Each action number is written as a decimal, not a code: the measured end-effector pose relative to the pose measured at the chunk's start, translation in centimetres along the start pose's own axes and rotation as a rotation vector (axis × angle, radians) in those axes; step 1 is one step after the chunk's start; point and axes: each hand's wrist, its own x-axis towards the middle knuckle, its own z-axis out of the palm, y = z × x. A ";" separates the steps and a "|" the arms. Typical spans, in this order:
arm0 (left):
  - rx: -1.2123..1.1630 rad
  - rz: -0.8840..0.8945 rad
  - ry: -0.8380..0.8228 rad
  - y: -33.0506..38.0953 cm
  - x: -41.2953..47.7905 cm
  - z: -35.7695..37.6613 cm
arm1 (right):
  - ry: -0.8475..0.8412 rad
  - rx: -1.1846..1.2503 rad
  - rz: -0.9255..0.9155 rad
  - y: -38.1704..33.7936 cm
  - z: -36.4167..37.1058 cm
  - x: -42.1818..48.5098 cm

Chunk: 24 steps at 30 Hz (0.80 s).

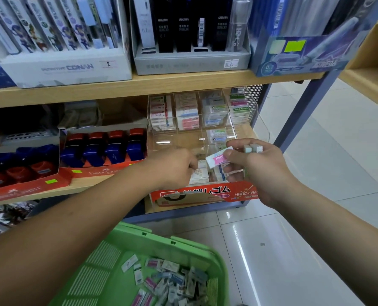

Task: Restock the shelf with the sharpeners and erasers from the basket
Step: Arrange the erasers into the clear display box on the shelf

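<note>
A green basket (126,250) at the bottom holds several wrapped erasers (172,281). My right hand (261,171) grips several erasers, with a pink-labelled eraser (219,159) pinched between thumb and forefinger and small grey ones (253,149) sticking up behind. My left hand (174,166) reaches into the clear acrylic eraser organizer (177,142) on the shelf, fingers curled on an eraser at the front compartment; what it holds is mostly hidden. Stacked erasers (187,113) fill the organizer's back compartments. Red and blue sharpeners (104,146) sit in cardboard trays to the left.
An orange eraser display box (205,194) stands at the shelf's front edge below my hands. The wooden upper shelf (139,85) carries pen and lead boxes. The blue metal shelf post (305,111) stands to the right, with white tiled floor (294,239) beyond.
</note>
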 end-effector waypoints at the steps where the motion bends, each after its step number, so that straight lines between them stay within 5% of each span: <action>1: 0.002 0.002 -0.021 0.0 -0.1 0.1 | 0.001 0.016 0.013 0.0 0.0 0.0; 4: -0.118 -0.007 0.118 -0.2 -0.6 -0.1 | -0.010 0.034 0.019 -0.1 0.0 0.0; 9: -0.796 0.009 0.224 1.3 -1.5 -1.1 | -0.047 0.014 0.002 -0.2 0.3 0.0; 24: -0.743 0.045 0.160 5.9 0.2 -2.5 | 0.303 0.055 -0.052 -1.3 -4.4 0.5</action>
